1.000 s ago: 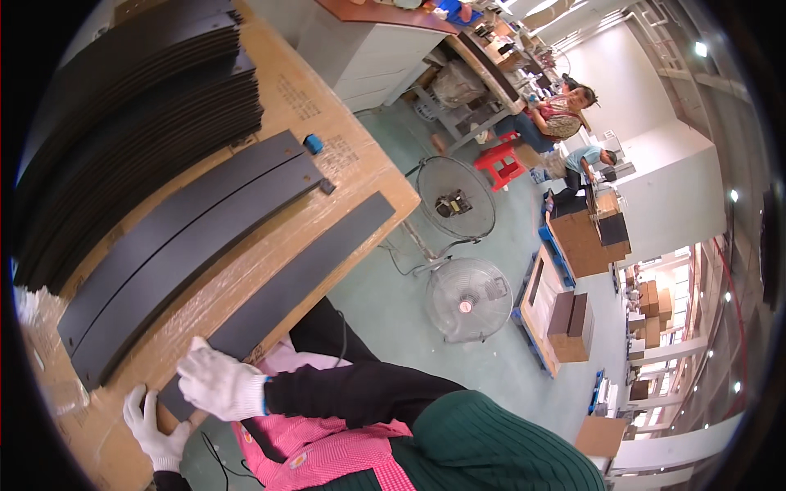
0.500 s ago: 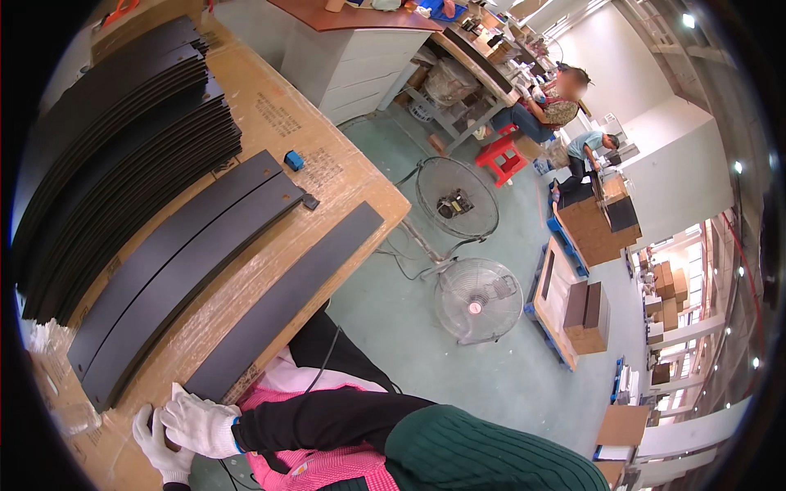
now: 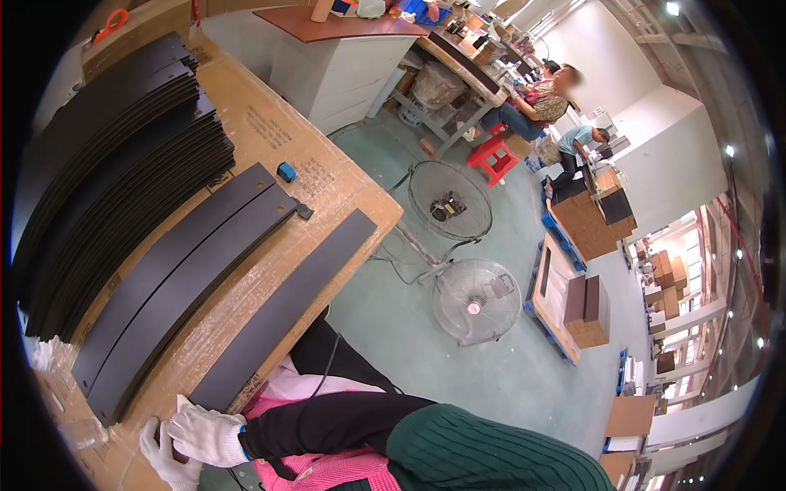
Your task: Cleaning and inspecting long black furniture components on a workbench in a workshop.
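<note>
Spreading across the left, a cardboard-topped table point(image 3: 348, 192) carries dark boards at several spots, and past its far edge stands a pale cabinet point(image 3: 344, 78) with a reddish-brown top. A thick stack of dark boards point(image 3: 123, 192) covers the table's left side, edges fanned. On the floor to the right are a round wire-caged fan point(image 3: 476, 301) and a second round cage point(image 3: 449, 200) beyond it. Next to the stack, a pair of dark boards point(image 3: 168, 274) lies side by side, a narrow seam between them. One single dark board point(image 3: 285, 309) lies flat along the table's near right edge, apart from the pair, its near end at the gloves. The white-gloved right hand point(image 3: 206, 432) bends its fingers at that end; whether it grips the board I cannot tell. The white-gloved left hand point(image 3: 170, 460) is just beside it, thumb and fingers curved, its hold likewise unclear. Near the pair's far end sit a small black piece point(image 3: 304, 211) and a little blue block point(image 3: 286, 172).
</note>
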A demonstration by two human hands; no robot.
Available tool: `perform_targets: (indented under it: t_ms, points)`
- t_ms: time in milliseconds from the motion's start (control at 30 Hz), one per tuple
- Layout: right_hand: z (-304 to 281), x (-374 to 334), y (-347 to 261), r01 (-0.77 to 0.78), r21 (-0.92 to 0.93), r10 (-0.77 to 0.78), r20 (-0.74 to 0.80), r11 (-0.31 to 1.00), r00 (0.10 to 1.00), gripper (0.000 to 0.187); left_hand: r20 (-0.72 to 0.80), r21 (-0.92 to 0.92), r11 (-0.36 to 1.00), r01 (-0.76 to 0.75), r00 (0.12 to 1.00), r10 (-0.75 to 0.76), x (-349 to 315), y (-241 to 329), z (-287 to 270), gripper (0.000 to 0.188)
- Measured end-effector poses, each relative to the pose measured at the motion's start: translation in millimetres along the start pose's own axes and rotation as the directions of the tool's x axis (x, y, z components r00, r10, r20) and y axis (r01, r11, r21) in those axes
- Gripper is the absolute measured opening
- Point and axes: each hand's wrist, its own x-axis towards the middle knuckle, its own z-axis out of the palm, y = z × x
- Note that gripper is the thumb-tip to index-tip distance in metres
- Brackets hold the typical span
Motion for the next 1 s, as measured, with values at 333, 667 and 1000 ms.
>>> perform_targets:
  t_ms: [333,667,1000]
  points:
    - [7,17,-14,-0.113,0.073,0.108,0.073,0.991,0.991,0.017,-0.049,-0.018,1.0,0.021,0.999,-0.022,-2,2,0,0.067]
    - [20,1,9,-0.021,-0.031,0.016,-0.149,0.999,0.989,0.019,-0.046,-0.028,0.999,-0.042,0.998,0.041,3,-2,5,0.074]
    - [-90,-103,136,-0.274,-0.131,0.219,-0.328,0.953,0.919,0.018,-0.002,0.014,0.999,-0.047,0.999,0.047,-6,-3,-9,0.078]
